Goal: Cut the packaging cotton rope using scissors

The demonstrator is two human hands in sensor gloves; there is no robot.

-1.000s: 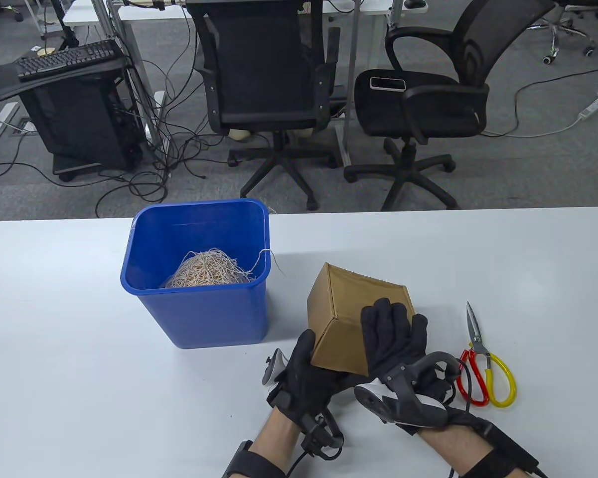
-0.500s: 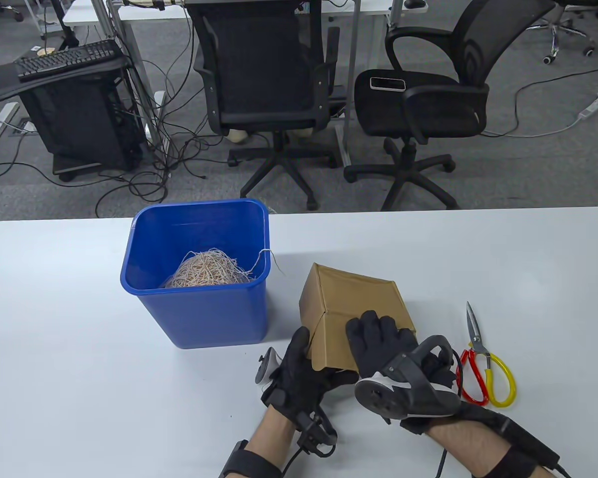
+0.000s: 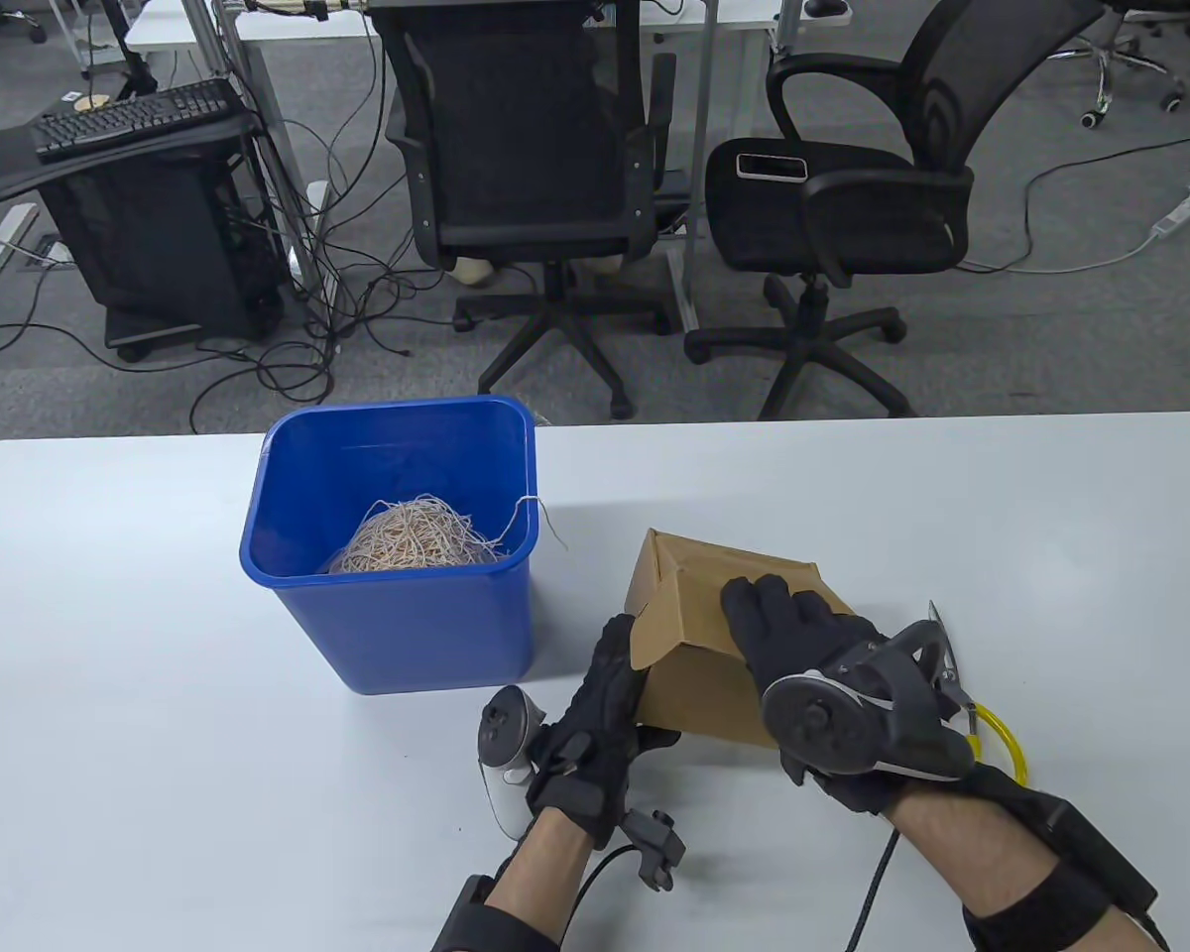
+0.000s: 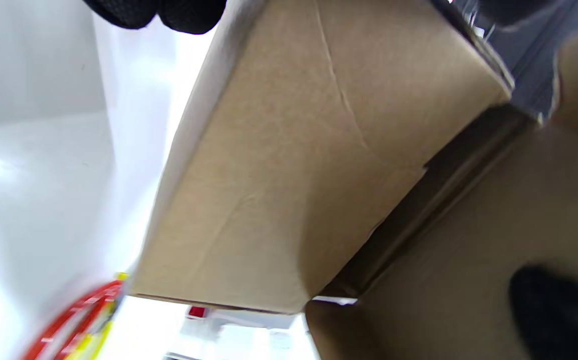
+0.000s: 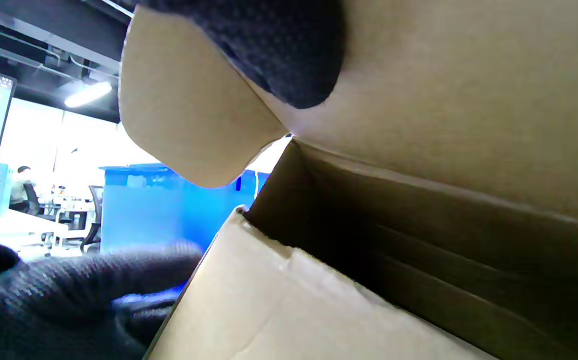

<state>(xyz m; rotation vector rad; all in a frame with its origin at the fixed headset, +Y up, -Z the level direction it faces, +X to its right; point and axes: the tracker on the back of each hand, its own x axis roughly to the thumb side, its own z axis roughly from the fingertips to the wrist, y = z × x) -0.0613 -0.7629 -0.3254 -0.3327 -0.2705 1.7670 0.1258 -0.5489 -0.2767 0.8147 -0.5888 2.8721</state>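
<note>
A brown cardboard box [image 3: 699, 615] lies tilted on the white table [image 3: 139, 694], with its flaps partly open. My left hand [image 3: 605, 714] grips its near left corner. My right hand [image 3: 803, 635] holds the box from its top right side. The box fills the left wrist view [image 4: 319, 150] and the right wrist view [image 5: 469, 100], where a flap gapes open. Scissors with red and yellow handles [image 3: 992, 734] lie right of the box, mostly hidden behind my right hand. A tangle of cotton rope [image 3: 412, 535] sits in the blue bin [image 3: 397, 615]. No rope shows on the box.
The blue bin stands left of the box, with a strand of rope hanging over its right rim [image 3: 535, 511]. Office chairs [image 3: 526, 178] and cables lie on the floor beyond the table's far edge.
Both hands have turned the box over and shifted it right, so its open flap side faces up. My right hand moved right and now covers most of the scissors.
</note>
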